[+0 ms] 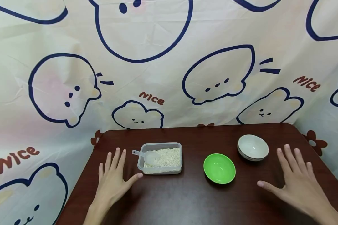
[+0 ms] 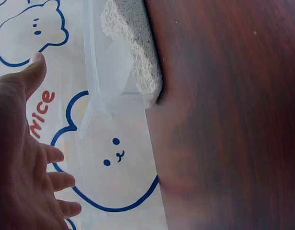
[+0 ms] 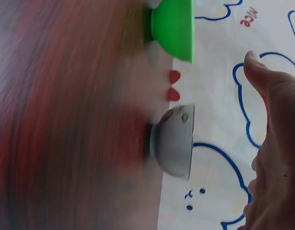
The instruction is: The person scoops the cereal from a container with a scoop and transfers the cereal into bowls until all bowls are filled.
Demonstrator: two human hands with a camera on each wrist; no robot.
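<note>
My left hand [image 1: 112, 179] is spread with straight fingers just left of a clear plastic container [image 1: 161, 172] and holds nothing. White grains [image 1: 169, 157], like rice, fill the container, and a translucent scoop [image 1: 151, 157] lies on them with its handle over the left rim. On the right side, my right hand [image 1: 299, 184] is likewise spread, its fingers straight and nothing in it. Nearest to it is a white bowl [image 1: 253, 147], which shows a printed pattern on its outside in the right wrist view [image 3: 176, 141]. A bright green bowl [image 1: 219, 168] stands between that bowl and the container, its inside bare.
Everything stands on a dark brown wooden table [image 1: 197, 203] with rounded far corners. Behind and beside it hangs a pale cloth [image 1: 169, 75] with blue cartoon outlines and the word "Nice". The table's far edge [image 1: 186, 127] runs close along the cloth.
</note>
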